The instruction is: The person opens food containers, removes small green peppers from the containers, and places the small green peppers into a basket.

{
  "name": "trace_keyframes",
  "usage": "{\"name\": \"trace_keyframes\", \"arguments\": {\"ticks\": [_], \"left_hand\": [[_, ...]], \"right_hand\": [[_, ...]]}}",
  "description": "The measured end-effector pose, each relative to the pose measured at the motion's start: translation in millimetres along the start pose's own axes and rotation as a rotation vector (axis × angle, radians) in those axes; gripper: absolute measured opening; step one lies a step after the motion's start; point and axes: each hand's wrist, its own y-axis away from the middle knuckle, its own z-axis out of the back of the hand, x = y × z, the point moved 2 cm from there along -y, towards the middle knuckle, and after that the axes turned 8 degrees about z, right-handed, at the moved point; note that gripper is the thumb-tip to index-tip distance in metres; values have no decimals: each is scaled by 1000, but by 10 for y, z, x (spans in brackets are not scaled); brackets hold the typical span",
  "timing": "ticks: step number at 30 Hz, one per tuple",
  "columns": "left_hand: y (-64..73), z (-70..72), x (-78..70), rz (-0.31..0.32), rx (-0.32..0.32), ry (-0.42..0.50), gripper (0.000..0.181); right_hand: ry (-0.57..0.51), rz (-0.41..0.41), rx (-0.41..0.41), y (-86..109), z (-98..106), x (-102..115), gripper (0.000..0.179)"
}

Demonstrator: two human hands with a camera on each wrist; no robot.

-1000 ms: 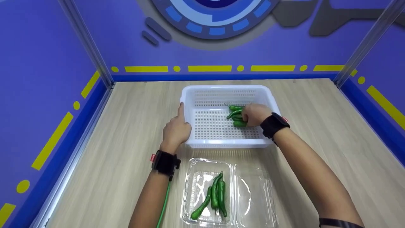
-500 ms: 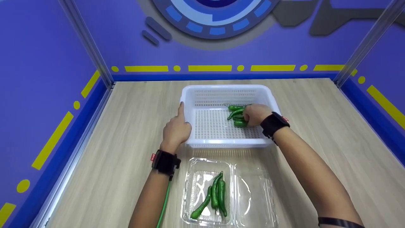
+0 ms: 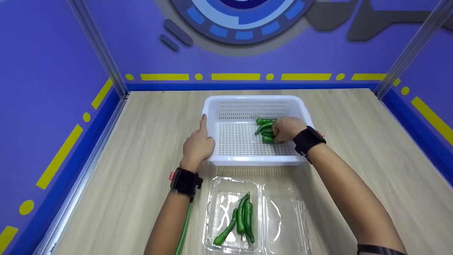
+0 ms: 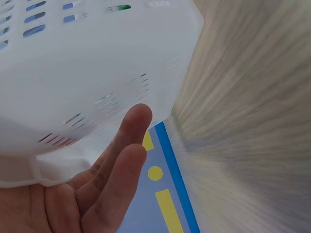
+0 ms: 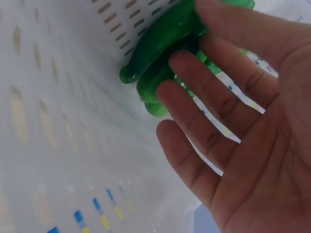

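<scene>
In the head view a white plastic basket (image 3: 254, 161) with slotted walls holds several green chili peppers (image 3: 264, 126) at its right side. My right hand (image 3: 288, 128) reaches into it; thumb and index finger pinch a chili pepper (image 5: 167, 36) in the right wrist view, while the other fingers stay loose beside more peppers. My left hand (image 3: 198, 146) holds the basket's left rim, thumb on the rim and index finger along it. In the left wrist view its fingers (image 4: 119, 179) lie below the rim, outside the wall.
A clear plastic clamshell box (image 3: 209, 216) lies unfolded in front of the basket. Three green chili peppers (image 3: 240, 216) rest in its left half; its lid (image 3: 285, 219) spreads to the right. Blue printed panels (image 3: 170, 56) bound the wooden table (image 3: 152, 127) at back and sides.
Both hands stay nearly in place. The chili pepper at my right fingertips has shifted very slightly; the box and its peppers look the same.
</scene>
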Motion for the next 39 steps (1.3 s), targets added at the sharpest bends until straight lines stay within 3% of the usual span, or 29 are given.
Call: {"name": "trace_keyframes", "arguments": {"ticks": [9,18,39], "left_hand": [[-6,2,8,4,-7,-2,82],[1,-7,17,4,-11,9,82],[7,8,-5,-11,-15,3,82]], "right_hand": [[-41,-26,16,-37,-25,-39,39],[-86,-8,-27,-15,-7,-40,26],[-149,107,-246,187,414,233,18]]}}
